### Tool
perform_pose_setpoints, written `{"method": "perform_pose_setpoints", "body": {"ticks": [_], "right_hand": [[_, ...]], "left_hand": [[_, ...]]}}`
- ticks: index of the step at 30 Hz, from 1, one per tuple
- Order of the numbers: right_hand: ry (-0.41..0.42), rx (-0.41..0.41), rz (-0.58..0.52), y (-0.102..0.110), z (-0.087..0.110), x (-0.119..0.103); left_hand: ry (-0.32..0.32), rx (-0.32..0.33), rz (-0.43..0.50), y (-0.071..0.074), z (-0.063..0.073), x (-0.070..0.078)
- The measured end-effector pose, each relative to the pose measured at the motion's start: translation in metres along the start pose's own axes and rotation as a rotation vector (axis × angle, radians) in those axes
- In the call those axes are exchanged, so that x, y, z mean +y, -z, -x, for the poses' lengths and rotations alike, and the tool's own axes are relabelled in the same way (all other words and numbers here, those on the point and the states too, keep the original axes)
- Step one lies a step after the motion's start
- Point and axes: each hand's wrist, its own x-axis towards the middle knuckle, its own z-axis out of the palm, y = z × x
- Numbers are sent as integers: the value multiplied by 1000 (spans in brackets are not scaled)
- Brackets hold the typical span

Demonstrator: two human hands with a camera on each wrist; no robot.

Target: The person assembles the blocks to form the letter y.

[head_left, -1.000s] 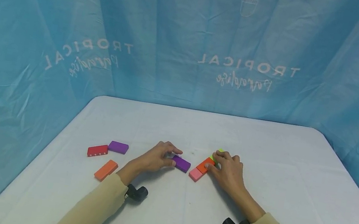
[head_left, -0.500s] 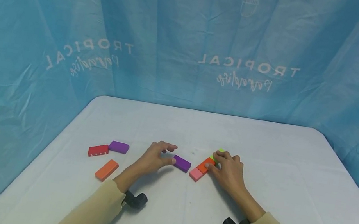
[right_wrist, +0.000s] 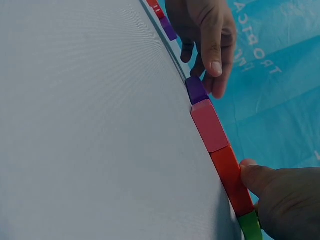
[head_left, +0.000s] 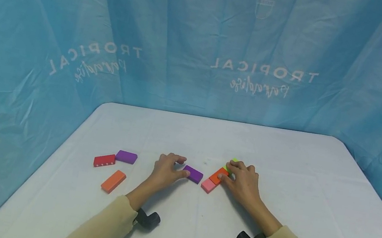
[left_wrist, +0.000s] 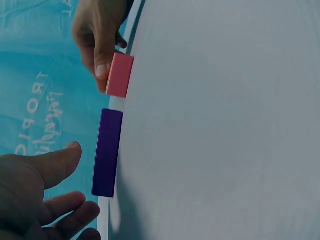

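A purple domino (head_left: 193,174) lies flat mid-table. My left hand (head_left: 167,170) is at its left end, thumb and fingers spread; in the left wrist view its thumb is apart from the purple domino (left_wrist: 107,152). Just right of it, a slanting row holds a pink domino (head_left: 208,185), an orange domino (head_left: 218,175) and a yellow-green one (head_left: 235,160), partly covered by fingers. My right hand (head_left: 244,183) has its fingers curled at this row, the thumb against the orange domino (right_wrist: 232,180). The right fingertips are partly hidden in the right wrist view.
To the left lie a red domino (head_left: 104,160) with white dots, another purple domino (head_left: 126,157) touching or nearly touching it, and a lighter orange domino (head_left: 113,181). A blue printed curtain (head_left: 202,53) hangs behind the white table (head_left: 282,159).
My left hand drew back a little from the purple domino, then its thumb came back toward it with the wrist shifted right. My right hand and the dominoes stay in place.
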Motion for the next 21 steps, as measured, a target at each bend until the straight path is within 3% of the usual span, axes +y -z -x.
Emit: {"method": "perform_pose_setpoints", "body": {"ticks": [8, 21], "right_hand": [[4, 2, 5, 0, 0, 0], [-8, -3, 5, -1, -1, -1]], "left_hand": [[22, 34, -24, -8, 1, 6], [13, 20, -77, -13, 3, 9]]}}
